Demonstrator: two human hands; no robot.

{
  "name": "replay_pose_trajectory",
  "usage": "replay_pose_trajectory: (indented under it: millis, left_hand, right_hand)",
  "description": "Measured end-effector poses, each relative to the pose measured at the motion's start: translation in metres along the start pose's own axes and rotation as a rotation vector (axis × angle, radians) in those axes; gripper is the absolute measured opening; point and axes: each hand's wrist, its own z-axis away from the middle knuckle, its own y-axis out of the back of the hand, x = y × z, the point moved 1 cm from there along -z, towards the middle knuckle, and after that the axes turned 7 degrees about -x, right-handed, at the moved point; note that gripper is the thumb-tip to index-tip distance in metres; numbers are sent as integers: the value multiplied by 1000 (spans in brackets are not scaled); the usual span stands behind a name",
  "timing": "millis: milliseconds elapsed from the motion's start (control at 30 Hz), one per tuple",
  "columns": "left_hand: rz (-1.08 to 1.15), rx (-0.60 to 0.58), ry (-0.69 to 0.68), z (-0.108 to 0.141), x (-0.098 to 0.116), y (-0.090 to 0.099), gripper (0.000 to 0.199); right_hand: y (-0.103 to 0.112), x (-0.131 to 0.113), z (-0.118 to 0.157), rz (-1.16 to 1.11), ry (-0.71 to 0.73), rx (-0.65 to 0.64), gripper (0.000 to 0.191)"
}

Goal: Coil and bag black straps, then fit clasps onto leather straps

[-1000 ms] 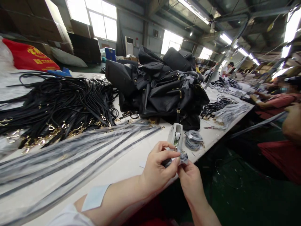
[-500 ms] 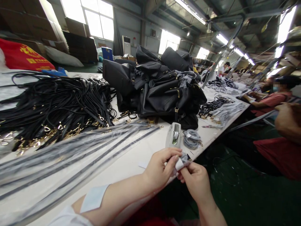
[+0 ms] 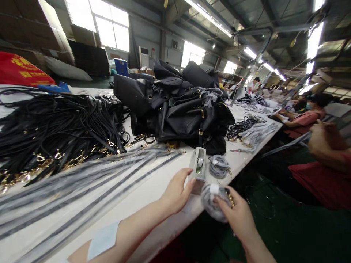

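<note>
My right hand (image 3: 238, 212) grips a coiled strap (image 3: 212, 206) in clear plastic, with a white band round it and gold clips at its right side. The coil is held at the table's front edge. My left hand (image 3: 177, 191) reaches to the left side of a grey tape dispenser (image 3: 201, 164), thumb and fingers apart. Whether its fingertips touch the dispenser I cannot tell. Just right of the dispenser lies a second coiled strap (image 3: 219, 166), also wrapped in plastic.
Black handbags (image 3: 178, 117) are heaped behind the dispenser. Loose black straps (image 3: 60, 124) with gold clips pile up at left, and long plastic-sleeved straps (image 3: 90, 197) lie in front of them. Small scissors (image 3: 241, 150) rest near the right edge. A co-worker (image 3: 304, 117) sits at right.
My hands have parted. The left hand has moved left from the wrapped coil to the tape dispenser's side. The right hand keeps the coil, now turned so its round shape shows.
</note>
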Motion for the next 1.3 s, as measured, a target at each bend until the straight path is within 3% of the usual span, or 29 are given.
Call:
replay_pose_trajectory:
  millis: [67, 133, 233, 333, 433, 500, 667, 800, 867, 933, 1000, 1067, 1133, 1200, 1300]
  left_hand:
    - [-291, 138, -35, -11, -26, 10, 46]
    - [-476, 196, -9, -21, -58, 16, 47]
    - [-628, 193, 110, -27, -102, 12, 45]
    - [-666, 138, 187, -27, -125, 3, 37]
    - [-667, 82, 203, -27, -126, 0, 31]
    - [-655, 56, 210, -28, -123, 2, 32]
    - [-583, 57, 219, -30, -121, 7, 30]
    - [-569, 75, 233, -30, -124, 7, 29]
    - [-570, 82, 238, -30, -125, 6, 28]
    - [-575, 86, 238, -29, -127, 6, 28]
    - [-584, 95, 233, -28, -130, 5, 29]
    - [-590, 116, 227, -27, -132, 5, 28]
    - [-591, 140, 222, -28, -134, 4, 27]
    - [-589, 146, 215, -30, -134, 5, 25]
    - [-587, 120, 206, -33, -131, 7, 25]
  right_hand:
    - [26, 19, -37, 306, -23, 286, 46]
    - [42, 38, -79, 414, -29, 355, 54]
    - [34, 63, -131, 535, 64, 161, 68]
    - [8, 82, -156, 613, 133, -8, 89]
    - [-6, 94, -167, 647, 174, -67, 91]
    - [0, 99, -175, 644, 170, -51, 86]
    - [57, 91, -213, 578, 69, 186, 65]
    - [102, 56, -259, 524, 84, 473, 83]
    - [99, 43, -280, 513, 121, 581, 98]
    - [72, 41, -298, 514, 154, 612, 105]
    - [32, 50, -314, 523, 168, 535, 98]
    - [-4, 65, -329, 539, 191, 353, 71]
    - [-19, 78, -342, 556, 218, 193, 43]
    - [-8, 87, -350, 565, 241, 86, 31]
    - [40, 103, -335, 574, 210, 84, 30]
